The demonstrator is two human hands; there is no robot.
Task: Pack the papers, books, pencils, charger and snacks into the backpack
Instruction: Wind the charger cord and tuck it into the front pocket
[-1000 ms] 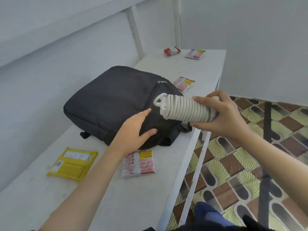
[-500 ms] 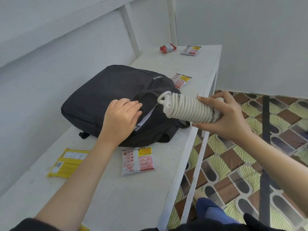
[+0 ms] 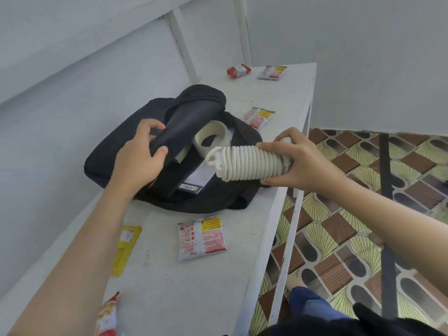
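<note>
**2 hands at the open black backpack, charger at its mouth**

2 bare hands work over a black fabric backpack (image 3: 116, 151) lying flat on a white painted bench (image 3: 194, 294). The left hand (image 3: 138, 154) pinches the bag's lifted front flap (image 3: 191, 117), fingers clamped on the dark fabric and folding it back. Inside the opening sit a roll of pale tape (image 3: 212, 138) and the edge of a dark book or folder (image 3: 191, 183).

The right hand (image 3: 300, 163) grips a white charger wrapped in its coiled white cable (image 3: 247, 163), held level just above the bag's right edge, with the looped end pointing toward the opening.

5 flat snack packets lie on the bench outside the bag: a red-and-yellow sachet (image 3: 202, 237) just in front of it, a yellow packet (image 3: 124, 248) beside the left forearm, another red-and-yellow sachet (image 3: 258, 116) behind the bag, and a red packet (image 3: 238, 70) and 1 more sachet (image 3: 272, 72) at the far end. A red-and-white wrapper (image 3: 108, 316) shows at the bottom edge.
</note>
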